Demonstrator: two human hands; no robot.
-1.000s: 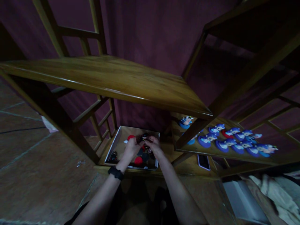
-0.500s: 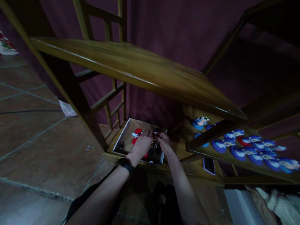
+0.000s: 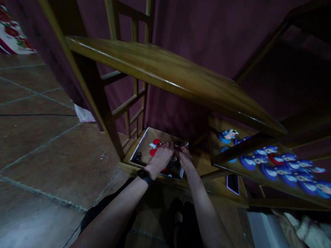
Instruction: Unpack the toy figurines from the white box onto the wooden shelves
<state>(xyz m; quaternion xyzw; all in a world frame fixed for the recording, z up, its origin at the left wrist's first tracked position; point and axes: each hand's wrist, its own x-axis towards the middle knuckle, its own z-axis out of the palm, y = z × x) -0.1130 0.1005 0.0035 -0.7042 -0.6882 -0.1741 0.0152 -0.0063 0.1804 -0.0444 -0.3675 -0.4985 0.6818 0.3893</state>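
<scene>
A shallow cardboard box (image 3: 141, 144) rests on the low wooden shelf in front of me. Red discs (image 3: 152, 152), a small white piece and several dark trinkets lie inside it. My left hand (image 3: 163, 155), with a black watch at the wrist, reaches over the box with its fingers curled together. Close beside it, my right hand (image 3: 184, 156) is bent inward at the box's right side, fingers pinched. The fingertips nearly meet, and whatever they hold is too small and dark to make out.
A wooden shelf board (image 3: 165, 72) crosses above my hands. On the right shelf stand several blue-and-white figurines (image 3: 254, 160). A phone (image 3: 233, 184) lies on the lower shelf. The lattice side panel (image 3: 129, 103) borders the left. Pale cloth (image 3: 307, 227) shows at bottom right.
The view has shifted, so the shelf, box and figurines appear slightly farther right. Both hands stay over the box with only small finger movements.
</scene>
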